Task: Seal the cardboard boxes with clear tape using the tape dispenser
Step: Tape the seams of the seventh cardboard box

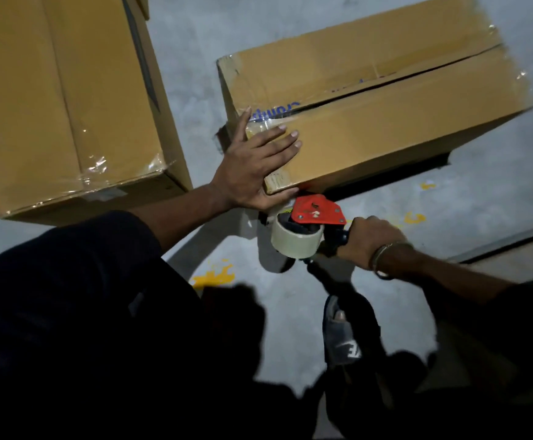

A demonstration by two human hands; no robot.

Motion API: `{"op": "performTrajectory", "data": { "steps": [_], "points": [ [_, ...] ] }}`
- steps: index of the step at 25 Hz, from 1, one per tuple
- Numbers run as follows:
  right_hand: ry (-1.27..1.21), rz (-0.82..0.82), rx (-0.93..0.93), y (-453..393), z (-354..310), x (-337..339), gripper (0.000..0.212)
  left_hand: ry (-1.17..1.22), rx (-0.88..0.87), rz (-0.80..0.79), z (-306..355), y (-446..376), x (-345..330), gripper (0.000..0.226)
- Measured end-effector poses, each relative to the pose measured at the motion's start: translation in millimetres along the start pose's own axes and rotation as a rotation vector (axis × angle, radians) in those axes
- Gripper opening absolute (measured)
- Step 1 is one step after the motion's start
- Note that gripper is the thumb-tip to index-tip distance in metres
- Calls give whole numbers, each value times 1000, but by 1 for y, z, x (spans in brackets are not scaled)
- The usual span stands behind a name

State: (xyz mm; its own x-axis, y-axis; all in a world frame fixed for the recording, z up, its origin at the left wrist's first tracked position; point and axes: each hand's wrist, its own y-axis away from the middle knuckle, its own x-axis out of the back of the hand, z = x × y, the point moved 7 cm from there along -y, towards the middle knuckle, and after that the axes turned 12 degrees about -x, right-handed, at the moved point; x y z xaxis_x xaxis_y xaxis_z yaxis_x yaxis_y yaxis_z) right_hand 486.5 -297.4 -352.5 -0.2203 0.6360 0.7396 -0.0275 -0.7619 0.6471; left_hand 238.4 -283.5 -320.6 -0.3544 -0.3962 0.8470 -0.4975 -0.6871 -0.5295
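Floor [290,42] of grey concrete runs in a narrow lane between two brown cardboard boxes, and more of it lies bare in front of them, marked with yellow paint splashes [214,276]. The tall brown box on the left [68,100] stands well apart from the wide brown box on the right [386,106], whose near bottom edge hangs over a dark shadow.

The wide box has its two top flaps meeting along a dark seam that gapes slightly, with clear tape glinting at its far corners and over the near end under the left hand [255,163]. That hand lies flat with fingers spread, pressing the box's near corner. The right hand [370,242], a metal bangle on its wrist, is clenched round the dark handle of a red-plated tape dispenser [309,227] with a pale tape roll, held just beside the box's lower near corner.

Blue lettering shows beside the seam, upside down and too partial to read.
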Motion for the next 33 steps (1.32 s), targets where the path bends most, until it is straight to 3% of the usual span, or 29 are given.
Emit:
{"op": "performTrajectory", "data": {
  "steps": [3,10,17,20,23,25,28,33],
  "points": [
    [-211,-91,-34,-2,-4,-20,40,0,2,8,0,-4,-1,73],
    [-318,-215,-35,8,-5,-19,45,-34,-15,-42,1,-4,0,75],
    [-509,-364,-43,43,-28,-41,24,-31,-19,-67,1,-3,-1,76],
    [-537,-374,-81,32,-30,-47,42,-68,-40,-59,2,-6,1,76],
    [-642,-468,-106,44,-28,-54,8,-65,-55,-114,3,-7,4,79],
    [-642,-522,-75,51,-31,-58,7,-67,-76,-82,6,-5,4,78],
    [-471,-442,-32,31,-22,-50,8,-80,-56,-59,2,-4,2,76],
    [-225,-185,-25,6,-4,-18,32,-63,-57,-27,5,-5,2,73]
  ]
}}
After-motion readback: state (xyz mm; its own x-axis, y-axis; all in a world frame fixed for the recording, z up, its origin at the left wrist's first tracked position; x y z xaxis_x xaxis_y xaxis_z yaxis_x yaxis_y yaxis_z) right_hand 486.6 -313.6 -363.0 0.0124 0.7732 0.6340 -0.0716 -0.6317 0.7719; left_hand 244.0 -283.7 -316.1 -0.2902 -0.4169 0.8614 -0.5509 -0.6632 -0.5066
